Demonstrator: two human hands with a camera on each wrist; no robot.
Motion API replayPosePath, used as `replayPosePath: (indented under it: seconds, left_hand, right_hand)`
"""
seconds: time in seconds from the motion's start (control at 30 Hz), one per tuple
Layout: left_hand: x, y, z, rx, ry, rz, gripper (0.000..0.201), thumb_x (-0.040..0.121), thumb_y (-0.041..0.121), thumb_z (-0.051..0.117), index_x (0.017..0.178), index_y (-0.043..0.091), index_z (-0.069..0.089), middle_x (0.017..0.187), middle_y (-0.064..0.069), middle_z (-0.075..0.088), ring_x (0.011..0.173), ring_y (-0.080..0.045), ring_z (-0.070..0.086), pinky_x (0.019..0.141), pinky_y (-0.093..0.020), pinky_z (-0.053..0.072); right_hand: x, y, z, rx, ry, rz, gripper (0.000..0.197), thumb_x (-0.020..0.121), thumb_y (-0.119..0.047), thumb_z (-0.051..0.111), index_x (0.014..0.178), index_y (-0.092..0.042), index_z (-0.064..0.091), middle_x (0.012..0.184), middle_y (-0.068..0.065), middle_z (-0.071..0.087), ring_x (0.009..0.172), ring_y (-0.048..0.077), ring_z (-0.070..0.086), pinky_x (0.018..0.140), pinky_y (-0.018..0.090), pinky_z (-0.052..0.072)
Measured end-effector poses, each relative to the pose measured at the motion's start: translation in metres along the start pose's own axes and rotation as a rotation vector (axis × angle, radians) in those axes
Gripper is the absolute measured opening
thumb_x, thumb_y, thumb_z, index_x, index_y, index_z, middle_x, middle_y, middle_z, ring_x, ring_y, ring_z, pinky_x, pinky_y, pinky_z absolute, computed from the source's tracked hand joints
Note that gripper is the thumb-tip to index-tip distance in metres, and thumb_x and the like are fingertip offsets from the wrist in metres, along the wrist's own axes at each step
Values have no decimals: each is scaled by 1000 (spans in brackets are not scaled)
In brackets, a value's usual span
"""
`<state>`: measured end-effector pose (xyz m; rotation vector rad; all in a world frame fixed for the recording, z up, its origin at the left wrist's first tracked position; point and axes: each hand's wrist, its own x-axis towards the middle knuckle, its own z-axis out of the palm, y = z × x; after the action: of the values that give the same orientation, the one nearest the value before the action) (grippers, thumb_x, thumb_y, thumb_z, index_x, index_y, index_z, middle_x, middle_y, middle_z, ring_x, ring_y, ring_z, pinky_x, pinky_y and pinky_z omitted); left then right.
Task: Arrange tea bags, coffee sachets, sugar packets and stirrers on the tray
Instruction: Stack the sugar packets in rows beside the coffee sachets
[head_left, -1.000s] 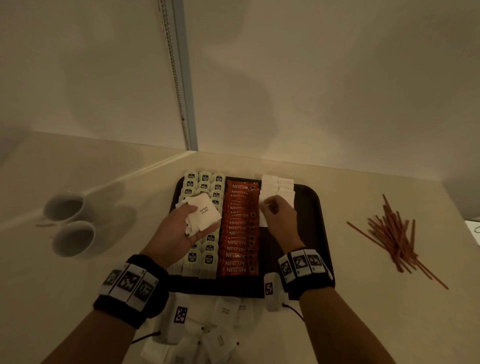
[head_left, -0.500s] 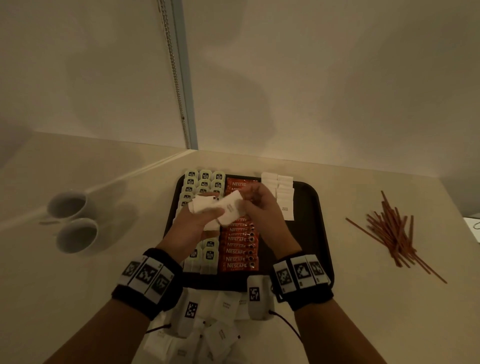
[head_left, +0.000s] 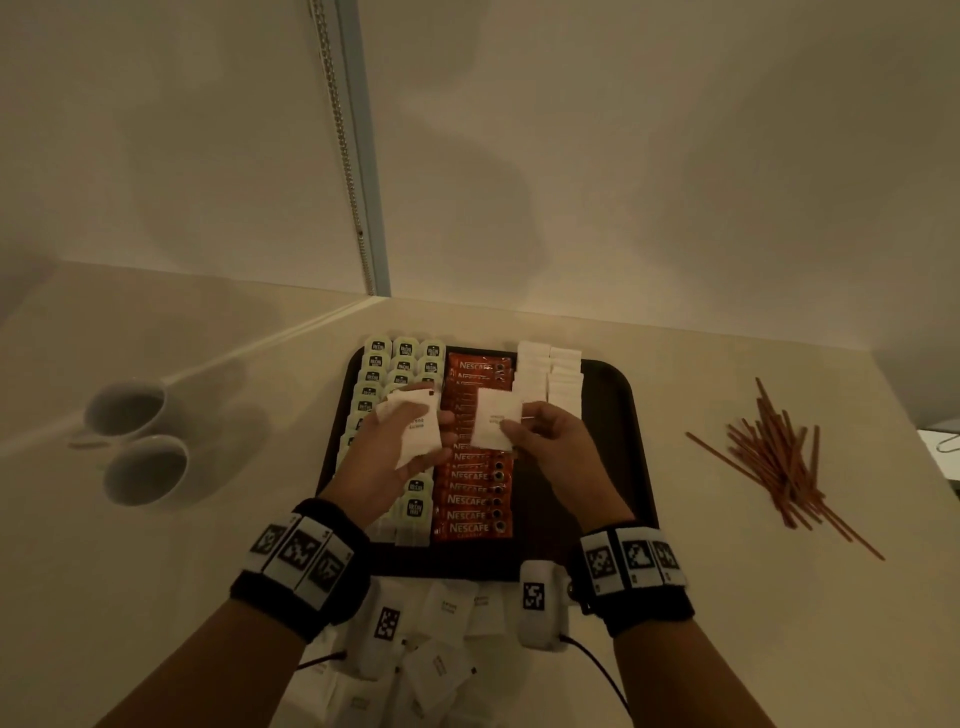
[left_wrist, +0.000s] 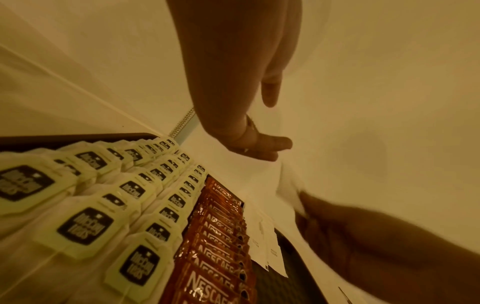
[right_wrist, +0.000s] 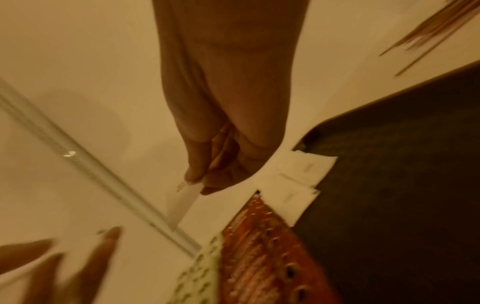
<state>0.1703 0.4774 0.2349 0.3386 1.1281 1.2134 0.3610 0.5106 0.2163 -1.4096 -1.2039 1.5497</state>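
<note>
Currently, right hand (head_left: 545, 441): pinches one sugar packet (head_left: 496, 418) above the coffee sachets (head_left: 475, 488).
Left hand (head_left: 400, 452): holds a packet stack (head_left: 415, 431) over the tray (head_left: 613, 415).
Risk: the loose stack fans out and spills onto the tea bags (head_left: 400, 358).
Stirrers (head_left: 779, 457): on the table (head_left: 675, 597), unplaced.

My feed shows pale cream counter (head_left: 727, 597) set into room corner. Plain off-white wall (head_left: 649, 156) rises behind it, soft shadows across it. Grey-blue vertical strip (head_left: 363, 156) runs down wall to counter's back edge, beaded metal chain (head_left: 340, 140) hanging just beside it on left. Left of strip I see glossy pale panel (head_left: 156, 130). Two white cups (head_left: 137, 441) sit at counter's left. Light dim, warm, yellowish.
</note>
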Motion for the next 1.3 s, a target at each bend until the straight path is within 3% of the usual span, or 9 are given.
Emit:
replayPosePath:
  seconds: [0.17, 0.23, 0.37, 0.57, 0.67, 0.8, 1.03, 1.17, 1.3]
  left_hand:
    - [1, 4, -13, -190, -27, -36, 34, 97, 16, 37, 127, 5, 48, 86, -19, 73, 74, -29, 71, 60, -29, 60]
    - [2, 5, -15, -224, -21, -31, 38, 96, 16, 36, 131, 4, 46, 88, -20, 73, 75, -30, 71, 59, -29, 59]
    - [3, 5, -16, -212, 1, -20, 39, 96, 15, 36, 132, 4, 46, 89, -21, 72, 79, -32, 71, 59, -29, 59]
    - [0, 5, -15, -225, 32, -28, 40, 96, 14, 39, 134, 3, 45, 97, -24, 65, 89, -37, 64, 56, -32, 59]
    - [0, 6, -17, -200, 23, -43, 43, 97, 20, 39, 134, 1, 45, 85, -22, 68, 76, -36, 69, 57, -32, 59]
    - [1, 9, -17, -238, 54, -77, 44, 96, 26, 38, 130, 0, 47, 80, -24, 70, 70, -38, 70, 49, -32, 57]
    - [-4, 10, -12, -150, -30, -93, 38, 99, 27, 28, 101, 7, 59, 77, -19, 72, 66, -30, 71, 52, -31, 58]
    - [-3, 8, -6, -115, 30, -103, 23, 100, 19, 38, 106, 11, 58, 96, -20, 70, 86, -34, 67, 48, -29, 57]
    - [-4, 5, 3, 25, 44, -51, 12, 96, 14, 50, 106, 18, 57, 108, -12, 63, 91, -25, 63, 52, -27, 57]
  right_hand:
    - [11, 36, -47, -162, 201, 124, 26, 92, -11, 55, 118, -7, 59, 110, 1, 62, 89, 9, 61, 65, 18, 51]
    - [19, 48, -63, -269, 253, 168, 29, 95, -12, 52, 123, -8, 57, 112, 2, 60, 90, 11, 57, 70, 20, 49]
    - [39, 65, -81, -477, 327, 166, 27, 92, -17, 57, 119, -10, 59, 120, 9, 61, 107, 22, 57, 95, 40, 49]
    - [57, 65, -80, -543, 415, 120, 23, 88, -20, 64, 108, -9, 63, 110, 8, 65, 100, 20, 59, 92, 36, 49]
    - [63, 65, -79, -560, 443, 106, 25, 87, -20, 65, 108, -8, 65, 109, 8, 66, 99, 20, 59, 92, 35, 48]
    - [69, 66, -77, -595, 459, 107, 26, 86, -20, 66, 108, -7, 65, 109, 9, 65, 102, 22, 59, 92, 34, 47]
    - [70, 62, -70, -656, 494, 100, 28, 82, -17, 71, 103, -3, 60, 102, 12, 64, 98, 26, 60, 77, 25, 43]
    - [51, 16, -30, -451, 309, -69, 21, 87, -21, 65, 105, -11, 59, 90, -6, 59, 85, 11, 60, 62, 11, 43]
    - [23, -27, 27, -317, -119, -190, 23, 85, -37, 64, 100, -19, 62, 97, -3, 66, 89, 13, 64, 75, 23, 54]
